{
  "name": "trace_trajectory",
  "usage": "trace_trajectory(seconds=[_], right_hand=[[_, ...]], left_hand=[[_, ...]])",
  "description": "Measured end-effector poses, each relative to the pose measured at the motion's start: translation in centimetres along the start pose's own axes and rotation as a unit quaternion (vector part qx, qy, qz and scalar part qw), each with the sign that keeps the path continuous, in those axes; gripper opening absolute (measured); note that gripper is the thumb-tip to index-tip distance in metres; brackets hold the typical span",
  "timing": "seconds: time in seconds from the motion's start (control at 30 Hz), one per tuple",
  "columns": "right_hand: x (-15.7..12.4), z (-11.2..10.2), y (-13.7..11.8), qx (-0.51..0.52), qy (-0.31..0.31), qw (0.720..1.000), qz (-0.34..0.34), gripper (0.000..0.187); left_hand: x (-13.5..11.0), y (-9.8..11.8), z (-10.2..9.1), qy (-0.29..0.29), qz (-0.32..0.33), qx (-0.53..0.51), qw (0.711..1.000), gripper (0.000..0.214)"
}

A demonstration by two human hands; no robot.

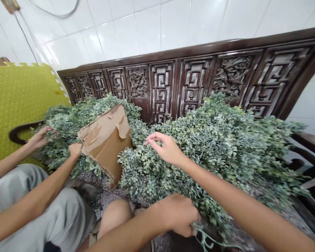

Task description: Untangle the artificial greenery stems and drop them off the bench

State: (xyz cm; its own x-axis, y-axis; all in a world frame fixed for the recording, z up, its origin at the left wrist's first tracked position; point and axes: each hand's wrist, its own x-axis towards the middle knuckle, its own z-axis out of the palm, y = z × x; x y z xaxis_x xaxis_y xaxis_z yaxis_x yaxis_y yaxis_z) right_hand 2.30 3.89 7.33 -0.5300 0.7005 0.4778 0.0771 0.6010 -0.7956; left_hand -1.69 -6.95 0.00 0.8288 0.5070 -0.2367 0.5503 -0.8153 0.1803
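Observation:
My left hand (180,214) is closed low in front of the bench, and a thin green artificial plant sprig (207,240) hangs out below its fingers. Over the middle of the foliage, my right hand (166,147) has thumb and fingertips brought together. Whatever those fingertips pinch, if anything, is too small to make out. Beneath and beside it spreads a large heap of grey-green artificial foliage (220,140). A torn brown cardboard sheet (107,143) stands tilted to the left of my right hand, between this heap and another heap of foliage (68,119).
A person sits at left; one hand (75,150) is at the cardboard's left edge, the other hand (39,137) by the left foliage. Behind is a dark carved wooden bench back (162,59). A yellow foam mat (18,105) stands at left, before a white tiled wall (147,24).

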Motion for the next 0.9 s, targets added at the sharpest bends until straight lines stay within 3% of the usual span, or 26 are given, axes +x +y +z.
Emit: trace_trajectory(seconds=[0.07,0.17,0.27,0.33,0.43,0.53,0.63,0.7,0.8,0.9], right_hand=[[2.6,1.9,0.0,-0.026,-0.006,0.999,-0.023,0.016],[5.1,4.5,1.0,-0.03,-0.008,1.0,-0.003,0.016],[5.8,6.5,2.7,-0.033,-0.024,0.999,0.032,0.026],[5.4,6.8,3.3,-0.041,-0.042,0.997,0.054,0.037],[4.1,4.5,2.4,-0.054,-0.041,0.996,0.064,0.033],[1.7,-0.4,-0.3,-0.085,-0.002,0.996,0.041,0.028],[-1.7,-5.2,-2.8,-0.12,-0.013,0.991,0.056,0.029],[-4.4,-7.1,-3.5,-0.107,-0.026,0.988,0.108,0.033],[-8.4,-7.6,-3.3,-0.047,-0.035,0.983,0.174,0.035],[-11.2,-6.7,-2.6,0.014,-0.047,0.975,0.218,0.035]], left_hand=[[0.4,0.1,0.1,-0.019,-0.004,0.007,1.0,0.025],[0.5,0.1,-0.1,-0.036,-0.008,0.022,0.999,0.028],[0.3,0.1,-0.1,-0.034,0.001,0.031,0.999,0.029],[0.1,0.2,0.0,-0.028,-0.009,0.028,0.999,0.029],[-0.6,0.1,-0.2,0.005,-0.103,0.013,0.995,0.025],[-1.7,-0.6,-1.1,0.118,-0.216,-0.077,0.966,0.021],[-2.8,-1.6,-2.7,0.232,-0.251,-0.305,0.889,0.026],[-3.2,-2.1,-3.7,0.252,-0.247,-0.492,0.796,0.034],[-3.2,-2.4,-4.7,0.285,-0.202,-0.658,0.667,0.028],[-2.8,-2.4,-4.7,0.323,-0.15,-0.7,0.619,0.022]])
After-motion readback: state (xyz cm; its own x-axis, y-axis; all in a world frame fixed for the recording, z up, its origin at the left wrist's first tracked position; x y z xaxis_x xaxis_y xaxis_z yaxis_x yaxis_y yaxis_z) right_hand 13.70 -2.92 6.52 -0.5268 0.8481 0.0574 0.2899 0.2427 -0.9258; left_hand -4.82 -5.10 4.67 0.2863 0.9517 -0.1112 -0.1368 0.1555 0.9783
